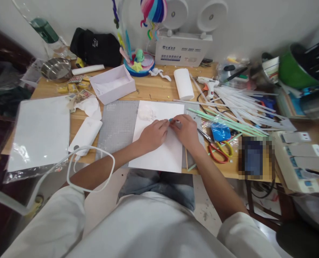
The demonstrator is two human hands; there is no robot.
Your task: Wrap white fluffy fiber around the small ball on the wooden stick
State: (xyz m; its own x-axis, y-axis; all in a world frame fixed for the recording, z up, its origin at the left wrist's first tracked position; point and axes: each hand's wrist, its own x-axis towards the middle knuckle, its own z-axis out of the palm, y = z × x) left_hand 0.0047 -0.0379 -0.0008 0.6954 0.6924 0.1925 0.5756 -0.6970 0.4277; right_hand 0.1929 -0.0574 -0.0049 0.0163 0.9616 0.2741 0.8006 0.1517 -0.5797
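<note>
Forearms (115,158) converge, blue piece (171,120) between left grip (154,134) and right grip (186,130).

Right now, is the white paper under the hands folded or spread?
Spread: the paper lies flat over the gray mat, with no fold showing.

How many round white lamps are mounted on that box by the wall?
2. The left lamp is above the white box, beside the colourful striped ball; the right lamp is above the box's right end. I see no others.
</note>
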